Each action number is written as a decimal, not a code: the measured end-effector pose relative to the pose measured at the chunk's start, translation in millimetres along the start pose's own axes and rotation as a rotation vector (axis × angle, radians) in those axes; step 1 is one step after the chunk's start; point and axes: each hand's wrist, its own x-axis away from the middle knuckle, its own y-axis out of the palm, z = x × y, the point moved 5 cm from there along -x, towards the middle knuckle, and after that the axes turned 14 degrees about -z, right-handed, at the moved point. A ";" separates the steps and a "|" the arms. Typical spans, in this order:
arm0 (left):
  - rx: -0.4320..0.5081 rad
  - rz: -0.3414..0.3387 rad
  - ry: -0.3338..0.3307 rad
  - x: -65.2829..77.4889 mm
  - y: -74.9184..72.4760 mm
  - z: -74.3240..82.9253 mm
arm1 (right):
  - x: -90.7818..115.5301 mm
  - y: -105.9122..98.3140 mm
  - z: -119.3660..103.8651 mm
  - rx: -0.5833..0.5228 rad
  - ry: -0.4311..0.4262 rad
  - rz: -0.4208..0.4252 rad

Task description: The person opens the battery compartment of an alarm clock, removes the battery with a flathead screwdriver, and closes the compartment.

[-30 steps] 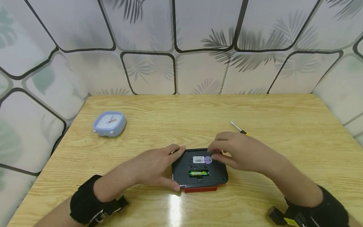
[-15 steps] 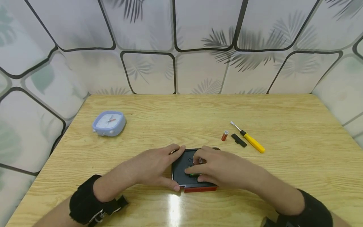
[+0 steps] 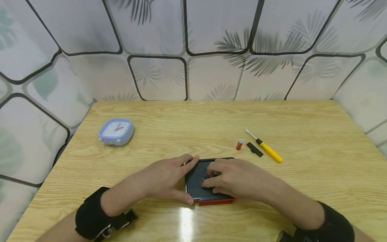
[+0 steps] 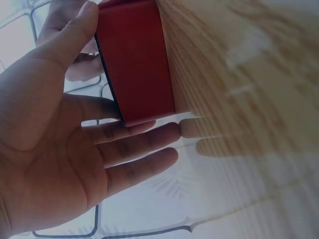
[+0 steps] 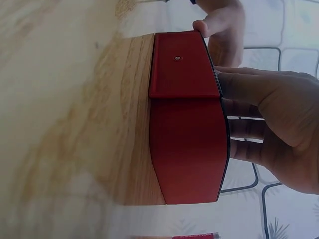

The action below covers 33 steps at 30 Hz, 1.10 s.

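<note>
A red box-shaped device (image 5: 189, 144) with a black underside (image 3: 196, 188) facing up lies on the table. My left hand (image 3: 169, 178) holds its left end, thumb at the near edge and index finger at the far edge. In the left wrist view my other left fingers extend past the red end (image 4: 137, 64). My right hand (image 3: 232, 178) lies over the black underside, its bent fingertips at the battery slot. Those fingers hide most of the slot, and whether they pinch the battery cannot be seen.
Beyond the device stands a small red battery (image 3: 239, 145). Beside it lie a black battery cover (image 3: 255, 150) and a screwdriver (image 3: 270, 152) with a yellow handle. A light blue alarm clock (image 3: 116, 131) sits at the left of the wooden table (image 3: 181, 127).
My right hand has moved left and nearer me, from the device's far right corner onto the battery slot. The green battery seen there earlier is now out of sight. My left hand stays on the device.
</note>
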 end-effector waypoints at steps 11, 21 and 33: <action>-0.004 0.002 0.000 -0.5 -0.4 0.2 | 2.4 -8.6 -0.8 0.015 -0.062 0.111; 0.010 0.002 -0.008 0.2 -0.7 0.3 | 6.3 -14.7 0.2 -0.041 -0.061 0.138; 0.000 0.024 0.001 0.3 0.7 0.6 | 15.0 -22.0 4.6 -0.089 -0.022 0.129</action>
